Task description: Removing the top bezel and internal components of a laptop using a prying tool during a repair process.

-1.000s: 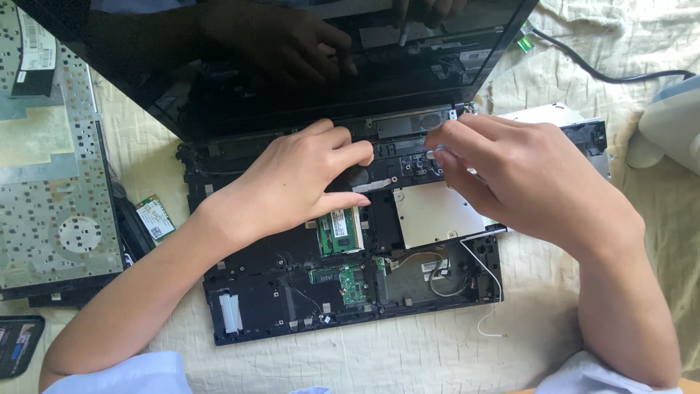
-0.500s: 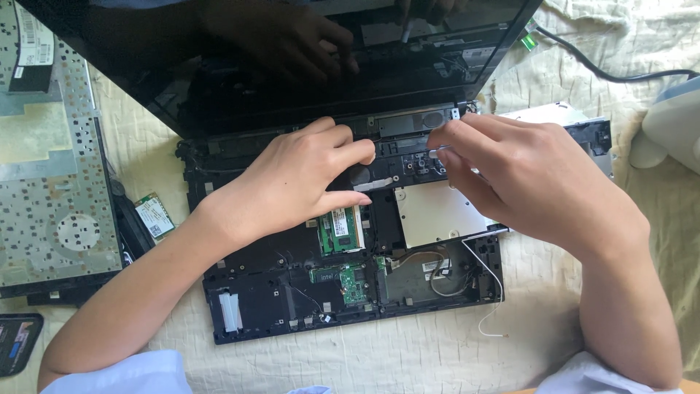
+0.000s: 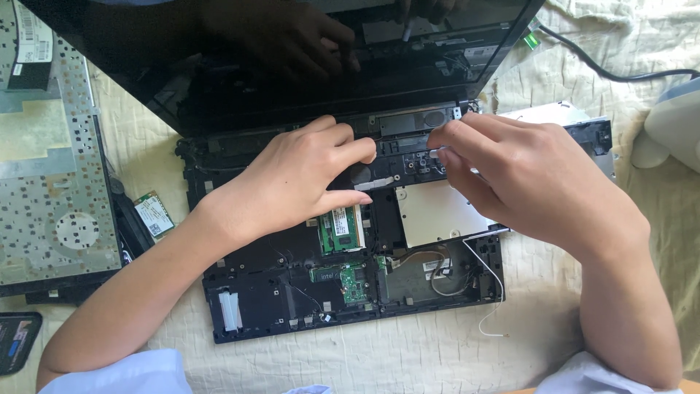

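Currently, the opened black laptop base lies on cream cloth. Left hand rests on it, fingers spread, thumb beside the green memory module. Right hand fingertips are pinched together near the hinge; what they grip cannot be told.

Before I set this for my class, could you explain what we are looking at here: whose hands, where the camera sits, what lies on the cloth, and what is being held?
The one picture comes from a camera on the person's head, looking down. Both bare hands work on an opened laptop base lying on a pale cloth, its dark screen tilted back. The left hand rests on the base above a green memory card. The right hand pinches something small near the hinge; I cannot tell what. A removed keyboard panel and a small green circuit card lie at the left.
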